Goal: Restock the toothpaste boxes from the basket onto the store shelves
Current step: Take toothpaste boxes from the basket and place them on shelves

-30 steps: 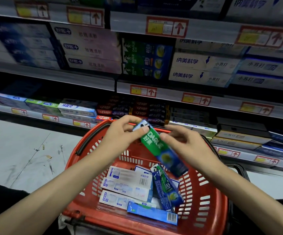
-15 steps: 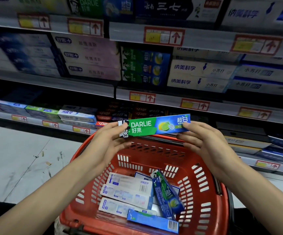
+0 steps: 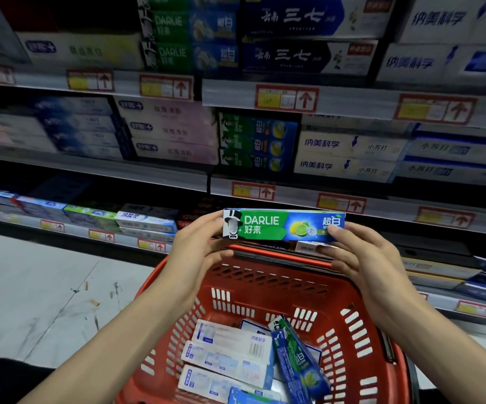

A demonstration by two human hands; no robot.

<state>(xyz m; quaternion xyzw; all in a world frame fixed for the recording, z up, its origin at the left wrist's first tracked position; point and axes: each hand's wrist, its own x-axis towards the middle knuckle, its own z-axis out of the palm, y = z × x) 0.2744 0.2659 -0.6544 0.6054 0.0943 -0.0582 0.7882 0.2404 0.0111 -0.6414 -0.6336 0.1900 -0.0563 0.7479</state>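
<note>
Fingertips (image 3: 349, 228) pinching Darlie box (image 3: 284, 225) — held level, above basket (image 3: 265, 277)

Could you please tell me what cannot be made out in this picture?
Head view only.
- Price labels: blurred, figures unreadable.
- Basket, near end: cut off by the bottom edge.
- White box behind the Darlie box: mostly hidden by it and the right hand.
- Dark boxes on the lower shelf: too dim to read.

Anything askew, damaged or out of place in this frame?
Minor only. In the red basket, one green Darlie box lies slanted, propped over the flat-lying white boxes. Scuffs and scraps mark the floor at left. The held Darlie box looks level and intact.
</note>
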